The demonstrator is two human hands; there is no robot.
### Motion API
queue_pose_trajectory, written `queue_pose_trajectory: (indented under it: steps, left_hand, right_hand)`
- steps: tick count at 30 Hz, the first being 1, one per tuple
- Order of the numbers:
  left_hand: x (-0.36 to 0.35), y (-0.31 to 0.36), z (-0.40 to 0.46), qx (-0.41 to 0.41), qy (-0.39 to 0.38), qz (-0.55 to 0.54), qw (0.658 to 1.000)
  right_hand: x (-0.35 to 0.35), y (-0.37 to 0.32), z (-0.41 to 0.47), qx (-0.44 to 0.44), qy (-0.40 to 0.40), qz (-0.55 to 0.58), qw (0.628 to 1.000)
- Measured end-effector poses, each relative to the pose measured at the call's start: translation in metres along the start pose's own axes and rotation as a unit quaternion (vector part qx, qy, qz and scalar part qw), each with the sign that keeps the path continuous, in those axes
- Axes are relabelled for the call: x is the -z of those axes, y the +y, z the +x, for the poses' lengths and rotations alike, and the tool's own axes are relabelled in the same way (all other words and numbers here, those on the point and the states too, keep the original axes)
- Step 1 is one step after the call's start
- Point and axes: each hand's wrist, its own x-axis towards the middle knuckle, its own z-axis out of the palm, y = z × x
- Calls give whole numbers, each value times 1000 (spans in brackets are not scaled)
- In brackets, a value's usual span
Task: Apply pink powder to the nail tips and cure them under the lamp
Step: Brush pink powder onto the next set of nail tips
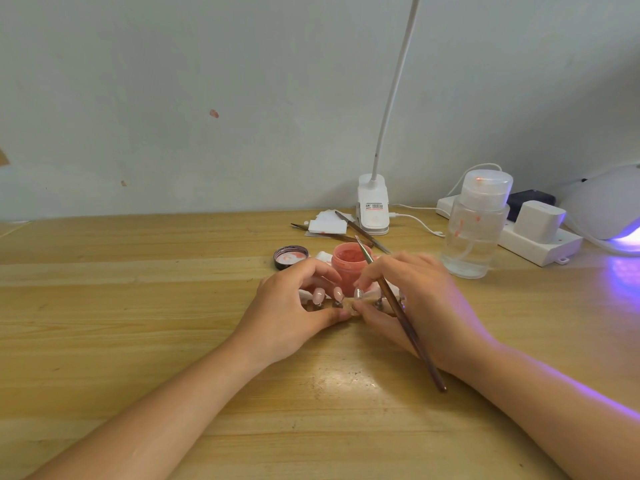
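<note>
A nail tip holder (346,304) lies on the wooden table (138,306) between my hands, with pale pink nail tips (318,295) standing on it. My left hand (291,313) pinches the holder's left part between thumb and curled fingers. My right hand (415,299) grips a long brown brush (401,317) that slants across it, while its fingertips touch the holder's right part. An open jar of pink powder (348,263) stands just behind the holder. The white curing lamp (609,206) glows violet at the far right.
The jar's lid (291,256) lies upturned left of the jar. Behind are white pads (327,223), spare tools (360,230), a clip-on desk lamp (373,209), a clear pump bottle (476,223) and a power strip (540,240) with chargers. A wall backs the table.
</note>
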Motion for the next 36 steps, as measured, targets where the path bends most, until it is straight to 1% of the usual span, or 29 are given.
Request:
queue_pose_trajectory:
  steps: [6, 9, 12, 15, 17, 21, 25, 27, 31, 32, 34, 36]
  left_hand:
    - [0, 0, 0, 12, 10, 9, 1000]
    - [0, 3, -2, -4, 19, 36, 999]
    - [1, 8, -4, -39, 66, 89, 993]
    - [0, 11, -6, -113, 99, 140, 979]
    - [-2, 12, -6, -150, 99, 162, 970]
    - [-3, 13, -7, -179, 118, 169, 962]
    - [-1, 15, -7, -173, 135, 143, 965]
    - [0, 15, -6, -165, 145, 128, 967]
    - [1, 15, -5, -136, 169, 86, 972]
    - [1, 14, -5, -126, 172, 69, 975]
    - [1, 15, -4, -107, 171, 51, 978]
    - [1, 15, -4, -110, 163, 48, 979]
  right_hand:
    - [4, -4, -1, 14, -5, 10, 1000]
    - [5, -8, -1, 19, 13, 34, 999]
    - [6, -14, -1, -20, 28, 100, 994]
    - [5, -20, -1, -66, 49, 160, 984]
    - [3, -23, -2, -69, 60, 183, 979]
    - [3, -28, -2, -58, 63, 226, 970]
    - [2, -29, -2, -62, 71, 222, 971]
    - [3, -28, -1, -67, 93, 231, 966]
    - [10, -26, 3, -82, 143, 278, 946]
    - [12, -24, 5, -98, 152, 288, 940]
    - [17, -22, 11, -158, 167, 319, 919]
    - [21, -17, 19, -210, 162, 327, 907]
